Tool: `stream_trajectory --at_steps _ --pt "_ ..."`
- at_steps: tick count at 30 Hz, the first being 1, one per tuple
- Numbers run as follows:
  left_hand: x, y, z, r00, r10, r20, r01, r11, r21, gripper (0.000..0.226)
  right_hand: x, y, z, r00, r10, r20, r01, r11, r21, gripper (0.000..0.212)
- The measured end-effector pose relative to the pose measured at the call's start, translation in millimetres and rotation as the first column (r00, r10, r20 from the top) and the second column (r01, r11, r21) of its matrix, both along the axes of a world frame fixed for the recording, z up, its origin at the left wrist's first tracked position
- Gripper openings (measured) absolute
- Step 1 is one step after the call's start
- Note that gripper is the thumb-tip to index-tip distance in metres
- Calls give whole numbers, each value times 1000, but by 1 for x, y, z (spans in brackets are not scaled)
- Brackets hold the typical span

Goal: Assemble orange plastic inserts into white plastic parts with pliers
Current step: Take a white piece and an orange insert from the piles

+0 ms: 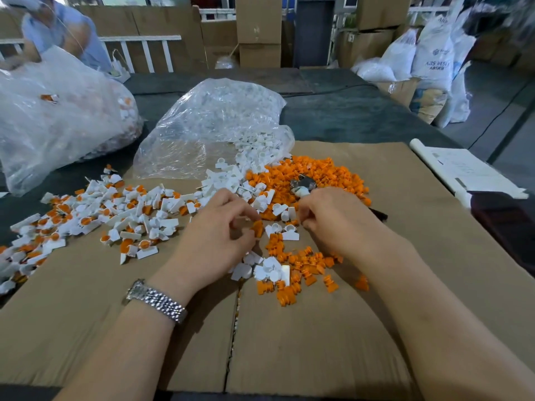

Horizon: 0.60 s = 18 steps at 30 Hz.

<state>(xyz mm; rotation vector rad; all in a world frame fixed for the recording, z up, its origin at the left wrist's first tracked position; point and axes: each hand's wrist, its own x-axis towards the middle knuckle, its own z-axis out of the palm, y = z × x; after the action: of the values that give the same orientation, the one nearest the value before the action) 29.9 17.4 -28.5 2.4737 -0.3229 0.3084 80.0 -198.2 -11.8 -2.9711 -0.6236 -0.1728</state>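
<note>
My left hand point(223, 233) pinches an orange insert point(257, 228) between thumb and fingertips, just above the cardboard. My right hand point(333, 218) grips the pliers point(302, 185); their metal jaws stick out past my fingers over the orange pile point(315, 175), and a dark handle end point(379, 215) shows to the right. Loose white parts point(267, 269) and orange inserts point(304, 267) lie between and below my hands. A spread of white parts with orange inserts in them point(110, 215) covers the left.
A flattened cardboard sheet point(318, 328) covers the dark table. A clear bag of white parts point(220, 123) lies open behind the piles, and a larger bag point(58, 117) at the left. Papers point(463, 172) lie at the right edge. A person point(58, 27) stands at far left.
</note>
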Motion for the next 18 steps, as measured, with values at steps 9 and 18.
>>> stream_trajectory --at_steps 9,18 --pt "-9 42 18 852 -255 -457 232 967 -107 48 3 -3 4 998 52 -34 -56 990 -131 25" --pt "-5 4 9 980 -40 -195 22 995 -95 12 -7 3 12 995 70 73 -85 968 235 16"
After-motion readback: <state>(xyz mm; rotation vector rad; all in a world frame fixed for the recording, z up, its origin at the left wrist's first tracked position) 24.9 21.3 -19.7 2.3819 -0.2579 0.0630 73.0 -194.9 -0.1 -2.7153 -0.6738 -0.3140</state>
